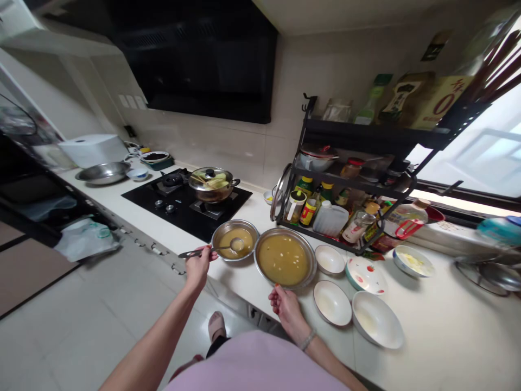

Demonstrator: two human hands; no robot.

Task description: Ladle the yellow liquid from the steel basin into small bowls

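Note:
My left hand (198,266) is closed round the dark handle of a ladle (237,245). The ladle's bowl dips in the yellow-brown liquid of the smaller metal bowl (215,231), which stands by the stove's edge. Beside it on the right, a larger metal bowl (312,265) holds similar liquid with pale bits floating on top. Just below that bowl's near rim is my right hand (287,308), its fingers curled in, with nothing visible between them. To its right are a small white bowl (330,259), an oval white bowl (332,303) and a larger white bowl (376,320).
A lidded pot (211,187) sits on the black stove (183,209). Behind the bowls stands a black rack (337,179) with bottles and jars. A strawberry-patterned dish (366,276) and a bowl with yellowish pieces (413,262) stand farther right. A metal pan (103,174) lies far left.

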